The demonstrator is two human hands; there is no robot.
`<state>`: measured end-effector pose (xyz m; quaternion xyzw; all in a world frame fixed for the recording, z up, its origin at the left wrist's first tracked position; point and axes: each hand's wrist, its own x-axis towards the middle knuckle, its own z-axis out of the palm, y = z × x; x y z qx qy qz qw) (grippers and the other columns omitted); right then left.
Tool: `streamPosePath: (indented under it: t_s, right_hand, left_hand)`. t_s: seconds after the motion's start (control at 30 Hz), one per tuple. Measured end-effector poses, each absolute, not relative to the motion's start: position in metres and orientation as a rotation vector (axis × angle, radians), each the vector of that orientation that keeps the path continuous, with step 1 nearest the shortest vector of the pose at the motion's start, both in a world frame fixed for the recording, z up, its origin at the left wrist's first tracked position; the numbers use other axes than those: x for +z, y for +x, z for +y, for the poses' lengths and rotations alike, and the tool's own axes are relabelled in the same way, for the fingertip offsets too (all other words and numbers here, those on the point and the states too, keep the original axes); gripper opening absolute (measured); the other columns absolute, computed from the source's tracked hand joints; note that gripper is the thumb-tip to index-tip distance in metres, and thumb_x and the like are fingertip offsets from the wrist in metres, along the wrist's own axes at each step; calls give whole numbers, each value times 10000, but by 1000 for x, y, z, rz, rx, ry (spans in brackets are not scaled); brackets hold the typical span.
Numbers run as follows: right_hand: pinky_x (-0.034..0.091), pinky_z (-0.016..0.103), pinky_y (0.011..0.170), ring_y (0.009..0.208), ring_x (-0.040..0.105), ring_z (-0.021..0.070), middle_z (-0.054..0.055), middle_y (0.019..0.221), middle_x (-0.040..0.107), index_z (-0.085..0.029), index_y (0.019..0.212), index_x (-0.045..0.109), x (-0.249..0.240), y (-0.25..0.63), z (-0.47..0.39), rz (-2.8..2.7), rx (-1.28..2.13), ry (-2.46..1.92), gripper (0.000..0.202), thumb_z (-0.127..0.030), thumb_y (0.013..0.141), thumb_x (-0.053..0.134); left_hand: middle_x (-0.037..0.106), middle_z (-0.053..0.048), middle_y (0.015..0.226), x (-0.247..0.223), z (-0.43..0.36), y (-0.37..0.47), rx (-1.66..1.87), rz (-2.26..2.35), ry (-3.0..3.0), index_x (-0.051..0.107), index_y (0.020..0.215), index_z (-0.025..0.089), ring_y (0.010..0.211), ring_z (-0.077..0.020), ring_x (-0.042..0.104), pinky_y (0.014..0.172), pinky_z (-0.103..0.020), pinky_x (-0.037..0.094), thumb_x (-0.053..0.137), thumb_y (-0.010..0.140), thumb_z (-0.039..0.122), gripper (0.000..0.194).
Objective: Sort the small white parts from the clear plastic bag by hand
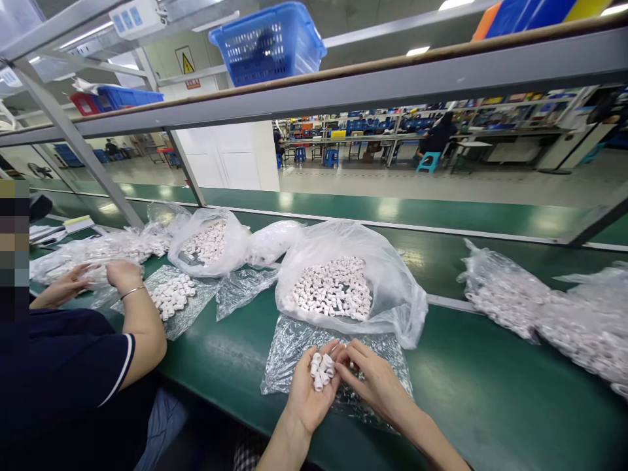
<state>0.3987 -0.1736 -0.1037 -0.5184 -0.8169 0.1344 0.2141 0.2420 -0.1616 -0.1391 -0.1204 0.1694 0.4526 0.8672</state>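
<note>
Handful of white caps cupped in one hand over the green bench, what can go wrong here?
1. The left hand cups a loose pile of caps with the right hand picking at it; some may spill onto the flat bag beneath or roll off the bench edge.
2. The open bag of caps sits close behind; counted and uncounted caps could mix.
3. A co-worker's pile lies close on the left; stray caps could cross over.

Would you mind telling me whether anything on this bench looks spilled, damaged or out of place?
Nothing stands out. The white parts stay inside their open bag, a few sit in the left hand, and the right hand touches them.
</note>
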Motion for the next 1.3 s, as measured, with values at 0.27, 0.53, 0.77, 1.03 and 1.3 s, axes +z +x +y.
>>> streamPosePath:
  t_s: [0.27,0.53,0.77,1.03,1.3]
  right_hand:
    - [497,323,702,871,612,218,32,966,597,-259,1119,586,-103,394,-175,-2278,378,-1362,179,-270,941,591]
    - [477,329,668,729,589,187,15,911,605,-255,1040,582,-111,421,-163,-2080,512,-1530,147,-365,992,497]
    - [483,327,675,753,604,196,17,902,598,-249,1041,582,-118,420,-164,-2079,439,-1557,144,-339,997,479]
    - [464,310,653,831,605,224,36,934,581,-219,1017,608,-110,394,-173,-2294,401,-1475,126,-219,896,643]
    - [462,309,671,714,550,174,-9,876,537,-262,1031,588,-116,408,-167,-2096,602,-1511,92,-295,947,570]
  left_hand:
    - [710,-199,1077,-137,-162,245,946,376,-223,486,1371,10,1096,-283,674,813,-295,600,495,968,244,466]
    - [607,-248,1307,-144,-156,229,1103,407,-270,400,1428,-11,1225,-323,596,1002,-424,549,487,975,204,508]
    - [571,-245,1360,-143,-156,234,1066,369,-257,413,1428,-1,1272,-331,554,1028,-424,529,516,964,215,523]
    - [563,-255,1358,-149,-163,250,989,312,-259,441,1411,1,1285,-356,538,998,-398,538,546,947,241,533]
    - [568,-242,1362,-144,-160,235,1089,379,-281,390,1444,11,1277,-338,548,944,-383,579,491,973,216,523]
